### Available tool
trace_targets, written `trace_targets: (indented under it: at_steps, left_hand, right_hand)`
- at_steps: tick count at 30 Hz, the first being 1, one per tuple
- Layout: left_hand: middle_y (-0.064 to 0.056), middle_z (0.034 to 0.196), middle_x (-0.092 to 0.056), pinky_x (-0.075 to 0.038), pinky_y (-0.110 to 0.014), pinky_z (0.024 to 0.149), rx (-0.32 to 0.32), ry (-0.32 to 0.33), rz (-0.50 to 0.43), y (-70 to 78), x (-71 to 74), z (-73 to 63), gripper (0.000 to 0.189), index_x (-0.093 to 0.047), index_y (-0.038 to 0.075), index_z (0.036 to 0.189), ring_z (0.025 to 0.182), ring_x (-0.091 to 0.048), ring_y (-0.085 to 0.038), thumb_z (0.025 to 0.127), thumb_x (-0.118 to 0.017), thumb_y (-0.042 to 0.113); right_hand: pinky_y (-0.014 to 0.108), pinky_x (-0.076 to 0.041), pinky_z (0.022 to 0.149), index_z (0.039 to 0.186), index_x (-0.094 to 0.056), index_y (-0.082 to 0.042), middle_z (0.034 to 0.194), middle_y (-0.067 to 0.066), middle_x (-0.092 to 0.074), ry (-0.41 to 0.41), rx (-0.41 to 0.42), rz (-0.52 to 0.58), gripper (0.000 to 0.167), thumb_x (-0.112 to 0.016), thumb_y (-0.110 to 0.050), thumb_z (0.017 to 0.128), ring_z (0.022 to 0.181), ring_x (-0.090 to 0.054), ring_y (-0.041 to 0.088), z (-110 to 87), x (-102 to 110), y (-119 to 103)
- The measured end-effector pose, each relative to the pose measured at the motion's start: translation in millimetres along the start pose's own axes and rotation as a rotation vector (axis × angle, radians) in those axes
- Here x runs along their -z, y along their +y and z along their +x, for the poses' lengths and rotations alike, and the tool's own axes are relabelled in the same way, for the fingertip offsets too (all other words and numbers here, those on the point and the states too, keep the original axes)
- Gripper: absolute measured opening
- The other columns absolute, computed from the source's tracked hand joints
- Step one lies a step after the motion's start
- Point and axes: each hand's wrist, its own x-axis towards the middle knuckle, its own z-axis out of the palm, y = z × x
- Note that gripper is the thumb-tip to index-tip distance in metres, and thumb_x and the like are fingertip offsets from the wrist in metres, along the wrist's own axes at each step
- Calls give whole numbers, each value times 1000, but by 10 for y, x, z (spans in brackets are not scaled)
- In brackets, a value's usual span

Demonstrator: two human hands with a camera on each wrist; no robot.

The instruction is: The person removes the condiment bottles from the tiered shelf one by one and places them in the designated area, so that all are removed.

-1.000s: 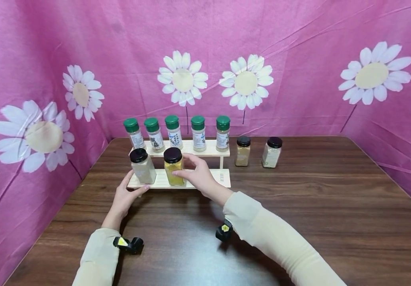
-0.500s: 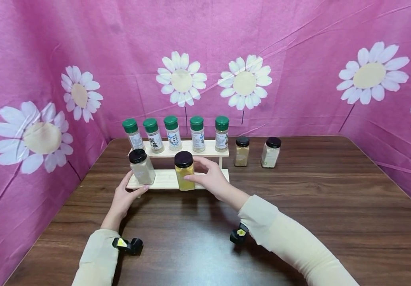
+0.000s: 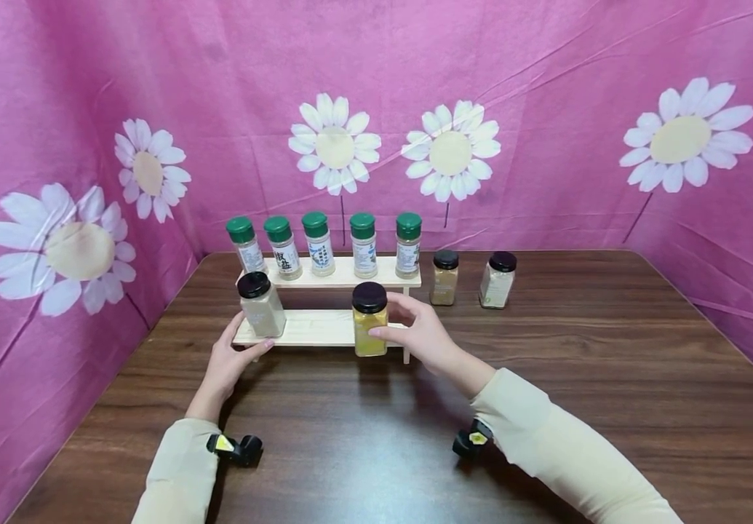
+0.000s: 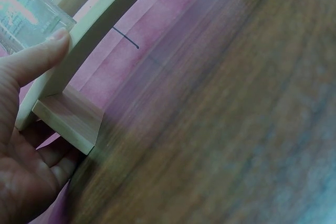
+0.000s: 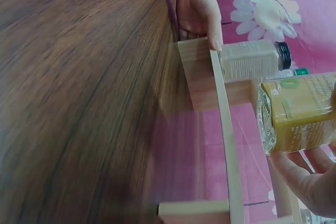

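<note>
Right hand point(image 3: 427, 340): I see thumb and fingers pinching the yellow jar point(image 3: 364, 322) from its right side, parted only as far as the jar needs.
Yellow jar: roughly upright, black lid on top; the right wrist view shows me a gap between its base and the lower board. From the head it overlaps the front edge near the right end; I cannot tell whether it hangs over the board or forward of it.
Left hand point(image 3: 228, 358): I have it gripping the left end of the wooden rack point(image 3: 317, 327), thumb at the front edge, fingers below the board.
Pale jar point(image 3: 263, 313): standing on the lower board just beside that thumb, a run of board between it and the yellow jar.
Green-capped shakers point(image 3: 320, 255): five along the upper board, spaced apart.
Brown jar point(image 3: 444, 285): on the table point(image 3: 579, 364) near the rack's right end, the whitish jar point(image 3: 497, 284) farther right.
Table edges: the back one meets pink cloth point(image 3: 546, 196); broad wood gives me room in front of the rack and rightward.
</note>
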Motion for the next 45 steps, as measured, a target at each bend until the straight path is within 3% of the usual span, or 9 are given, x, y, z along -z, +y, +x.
trace_targets:
  at_steps: [6, 14, 22, 26, 34, 40, 45]
  left_hand:
    - [-16, 137, -23, -10, -43, 98, -4, -4, -1, 11, -11, 24, 80, -26, 11, 136, 123, -16, -27, 71, -72, 18]
    - [-16, 137, -23, -10, -43, 98, 5, -4, 1, 3, -24, 26, 80, -27, 11, 136, 123, -15, -27, 71, -72, 18]
    - [-16, 137, -22, -10, -43, 99, 8, 0, -8, -7, -12, 22, 80, -26, 11, 136, 123, -15, -27, 71, -72, 18]
    - [-16, 137, -21, -9, -43, 99, 16, -3, -10, 1, -6, 12, 80, -25, 11, 136, 124, -14, -27, 71, -71, 17]
    - [-17, 137, -21, -9, -43, 99, 13, -1, -2, 1, -10, 6, 80, -25, 10, 136, 123, -14, -28, 71, -71, 16]
    - [-17, 137, -22, -9, -43, 99, -2, 10, -12, 1, -10, 7, 79, -26, 9, 135, 123, -14, -27, 71, -71, 14]
    - [-16, 137, -22, -8, -43, 99, -10, 6, -22, 10, -7, -1, 79, -26, 8, 135, 124, -13, -27, 71, -71, 13]
  right_hand:
    - [33, -45, 75, 115, -50, 2, 97, 14, -59, 22, 8, -17, 50, -69, 1, 69, 93, -52, 29, -85, 202, 34]
    - [34, -42, 79, 116, -50, 1, 100, 16, -58, 91, -20, -151, 52, -70, -3, 69, 92, -53, 22, -247, 537, 46]
    - [24, -44, 72, 114, -50, 4, 93, 2, -59, 157, -18, -193, 51, -71, -6, 69, 85, -54, 12, -358, 869, 87]
    - [24, -45, 70, 114, -51, 3, 89, -4, -60, 148, 3, -190, 48, -70, -4, 70, 83, -55, 10, -416, 1015, 107]
    - [19, -45, 68, 107, -56, -18, 88, -10, -61, 151, 28, -222, 38, -65, -2, 75, 82, -56, 6, -564, 1292, 84]
    - [20, -46, 68, 114, -54, -12, 92, -7, -62, 113, 69, -219, 42, -64, 0, 75, 84, -57, 7, -599, 1553, 152]
    - [25, -47, 69, 121, -50, -6, 100, 3, -62, 98, 69, -147, 50, -67, -7, 74, 88, -58, 14, -556, 1931, 455]
